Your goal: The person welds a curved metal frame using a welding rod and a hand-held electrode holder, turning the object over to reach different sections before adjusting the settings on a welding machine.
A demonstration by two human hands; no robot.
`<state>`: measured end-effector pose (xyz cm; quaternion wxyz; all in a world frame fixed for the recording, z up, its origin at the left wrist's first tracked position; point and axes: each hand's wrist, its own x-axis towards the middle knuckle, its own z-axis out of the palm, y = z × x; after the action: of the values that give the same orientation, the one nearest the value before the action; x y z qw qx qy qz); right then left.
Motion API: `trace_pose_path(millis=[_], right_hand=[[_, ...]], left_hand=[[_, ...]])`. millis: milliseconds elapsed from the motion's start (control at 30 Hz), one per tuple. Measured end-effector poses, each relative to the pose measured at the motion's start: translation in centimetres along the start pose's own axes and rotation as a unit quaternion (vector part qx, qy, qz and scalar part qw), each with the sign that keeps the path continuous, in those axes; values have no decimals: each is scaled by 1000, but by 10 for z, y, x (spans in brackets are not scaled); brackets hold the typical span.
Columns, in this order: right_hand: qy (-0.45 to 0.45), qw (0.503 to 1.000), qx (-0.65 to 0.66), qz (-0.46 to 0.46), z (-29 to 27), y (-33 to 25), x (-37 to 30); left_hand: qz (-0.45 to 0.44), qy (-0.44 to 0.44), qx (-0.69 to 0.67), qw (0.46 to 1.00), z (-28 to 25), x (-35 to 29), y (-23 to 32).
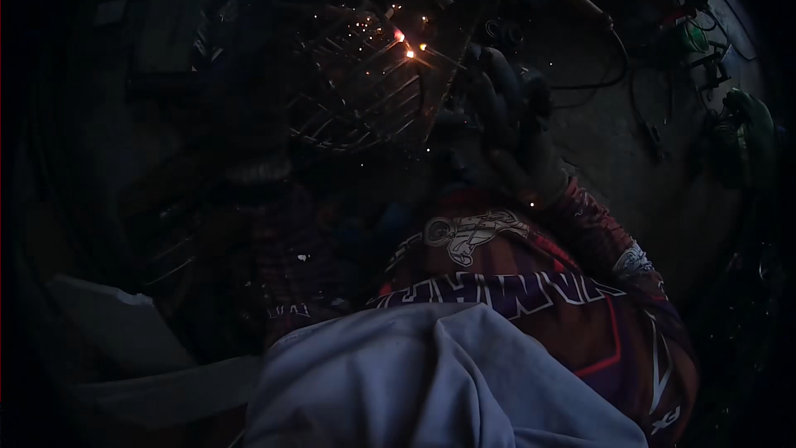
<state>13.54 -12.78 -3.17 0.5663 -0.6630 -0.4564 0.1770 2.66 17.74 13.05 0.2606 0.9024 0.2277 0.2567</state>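
Note:
Glowing orange spots [410, 54] and scattered sparks light up a framework of thin metal bars [390, 108] in front of me. My right hand [506, 108], in a dark glove, is beside the framework with its fingers bent and close together. What they grip, if anything, is lost in the dark. Close to those fingers runs a flat piece with a straight edge [453, 75]. A thin line stretches from the glow toward the hand; I cannot tell whether it is a rod. My left sleeve [286, 224] reaches forward on the left, but darkness hides the left hand's fingers.
At the upper right lies a long tool handle [576, 2] with a dark cable [618, 75] looping from it. Another person's gloved hand [746, 129] seems to show at the far right. A pale flat panel [124, 323] stands at lower left, and grey cloth [431, 373] covers my lap.

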Motion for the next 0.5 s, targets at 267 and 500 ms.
trace_pose_path(millis=[267, 500], right_hand=[[0, 996, 62, 65, 0, -2, -6], [17, 993, 67, 92, 5, 4, -12]], left_hand=[[-33, 23, 28, 999, 3, -3, 14], [-55, 28, 13, 998, 2, -3, 8]])
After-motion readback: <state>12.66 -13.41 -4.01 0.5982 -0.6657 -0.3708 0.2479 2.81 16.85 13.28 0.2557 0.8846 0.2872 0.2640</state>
